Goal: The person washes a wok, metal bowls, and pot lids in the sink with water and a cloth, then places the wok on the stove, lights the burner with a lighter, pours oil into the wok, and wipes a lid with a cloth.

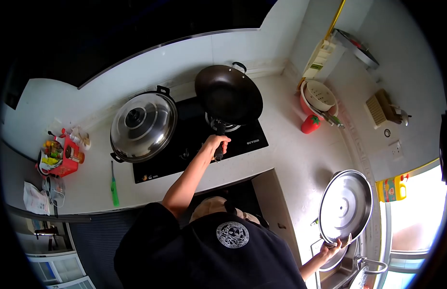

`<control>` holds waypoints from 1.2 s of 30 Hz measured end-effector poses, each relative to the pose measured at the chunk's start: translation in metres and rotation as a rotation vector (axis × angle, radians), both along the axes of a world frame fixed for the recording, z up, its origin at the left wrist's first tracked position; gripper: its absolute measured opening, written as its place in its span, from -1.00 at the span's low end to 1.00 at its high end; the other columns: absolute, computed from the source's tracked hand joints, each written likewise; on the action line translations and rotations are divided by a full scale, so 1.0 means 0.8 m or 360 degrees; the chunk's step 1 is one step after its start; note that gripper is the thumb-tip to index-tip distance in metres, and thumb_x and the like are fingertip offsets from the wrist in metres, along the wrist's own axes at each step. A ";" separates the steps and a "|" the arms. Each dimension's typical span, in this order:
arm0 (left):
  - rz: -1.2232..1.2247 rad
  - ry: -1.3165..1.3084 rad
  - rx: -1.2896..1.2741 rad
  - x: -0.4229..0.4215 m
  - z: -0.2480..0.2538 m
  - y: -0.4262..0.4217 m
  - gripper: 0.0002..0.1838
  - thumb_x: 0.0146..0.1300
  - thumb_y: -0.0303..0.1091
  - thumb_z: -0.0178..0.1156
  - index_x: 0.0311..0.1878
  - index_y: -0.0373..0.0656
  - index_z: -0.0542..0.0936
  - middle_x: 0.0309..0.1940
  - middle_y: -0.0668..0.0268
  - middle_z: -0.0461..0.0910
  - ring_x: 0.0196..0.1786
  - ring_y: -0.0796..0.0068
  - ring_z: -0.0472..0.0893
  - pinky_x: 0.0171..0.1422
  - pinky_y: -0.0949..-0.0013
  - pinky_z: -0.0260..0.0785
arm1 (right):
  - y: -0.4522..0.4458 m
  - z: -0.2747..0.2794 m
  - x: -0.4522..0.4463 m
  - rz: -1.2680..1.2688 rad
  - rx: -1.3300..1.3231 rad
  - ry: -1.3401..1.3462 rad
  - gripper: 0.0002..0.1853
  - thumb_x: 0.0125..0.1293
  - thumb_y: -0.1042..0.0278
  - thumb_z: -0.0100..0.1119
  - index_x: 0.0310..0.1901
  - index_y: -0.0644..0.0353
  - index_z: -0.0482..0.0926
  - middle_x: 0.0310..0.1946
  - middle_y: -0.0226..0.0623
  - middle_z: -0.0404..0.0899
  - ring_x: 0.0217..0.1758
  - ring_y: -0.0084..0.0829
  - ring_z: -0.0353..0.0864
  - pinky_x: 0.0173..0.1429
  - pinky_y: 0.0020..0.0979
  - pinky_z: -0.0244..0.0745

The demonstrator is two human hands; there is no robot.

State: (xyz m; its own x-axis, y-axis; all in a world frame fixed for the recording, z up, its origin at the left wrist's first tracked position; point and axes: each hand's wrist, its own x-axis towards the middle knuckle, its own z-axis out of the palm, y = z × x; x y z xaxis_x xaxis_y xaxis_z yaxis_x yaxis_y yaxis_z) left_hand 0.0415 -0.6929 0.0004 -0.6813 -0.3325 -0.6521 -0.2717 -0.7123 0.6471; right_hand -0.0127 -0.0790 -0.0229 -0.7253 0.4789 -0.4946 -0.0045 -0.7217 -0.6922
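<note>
My left hand is closed around the black handle of a dark wok, which sits tilted over the right burner of the black gas stove. At the lower right, my right hand grips the lower edge of a round metal lid, held up near the sink. A patterned cloth or pad shows beside the fingers at the lid's edge; its exact form is unclear. On the left burner stands a large pan with a shiny domed lid.
A green lighter lies left of the stove, near a red basket of bottles. Toward the back right corner are a pink basin with a strainer and a red strawberry-shaped object. A yellow bottle stands by the window.
</note>
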 end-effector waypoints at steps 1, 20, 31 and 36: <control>-0.0023 -0.0010 -0.0080 0.003 0.006 0.001 -0.80 0.02 -0.52 0.17 -0.59 -0.11 0.34 -0.72 0.44 0.33 -0.71 0.66 0.32 -0.64 0.58 0.19 | 0.006 -0.006 0.000 0.0013 0.0024 0.0013 -0.65 -0.10 0.40 0.17 -0.17 0.17 0.49 -0.26 -0.29 0.53 -0.23 -0.30 0.54 -0.20 -0.36 0.52; -0.0128 0.0490 0.0868 0.081 0.080 -0.014 -0.74 0.19 -0.45 -0.01 -0.62 -0.12 0.28 -0.73 0.49 0.27 -0.77 0.78 0.26 -0.71 0.70 0.19 | 0.033 -0.002 -0.001 0.0033 0.0079 0.0175 -0.78 -0.02 0.39 0.12 -0.28 0.21 0.48 -0.39 -0.33 0.55 -0.39 -0.37 0.57 -0.33 -0.40 0.53; -0.0200 0.0800 0.1035 0.108 0.051 -0.004 -0.98 0.17 -0.52 -0.04 -0.36 -0.26 0.35 -0.69 0.49 0.27 -0.75 0.77 0.27 -0.73 0.69 0.21 | 0.043 0.005 -0.016 0.0057 0.0087 0.0206 -0.65 0.00 0.36 0.11 -0.11 0.25 0.47 -0.19 -0.22 0.54 -0.18 -0.28 0.54 -0.11 -0.33 0.49; -0.0230 0.0803 0.0682 0.111 0.043 0.018 -0.88 0.04 -0.51 0.06 -0.33 -0.18 0.36 -0.73 0.51 0.25 -0.78 0.77 0.23 -0.74 0.68 0.09 | 0.028 0.028 -0.025 -0.0020 0.0164 0.0264 -0.60 -0.04 0.38 0.14 -0.08 0.22 0.46 -0.14 -0.21 0.52 -0.12 -0.24 0.52 -0.06 -0.32 0.48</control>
State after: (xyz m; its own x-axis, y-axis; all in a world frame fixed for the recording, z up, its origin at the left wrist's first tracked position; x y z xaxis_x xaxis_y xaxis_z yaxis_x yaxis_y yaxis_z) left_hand 0.1304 -0.6787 0.0349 -0.9551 0.0017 -0.2964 -0.1220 -0.9135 0.3880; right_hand -0.0326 -0.0563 -0.0001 -0.7865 0.5302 -0.3167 -0.1331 -0.6463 -0.7514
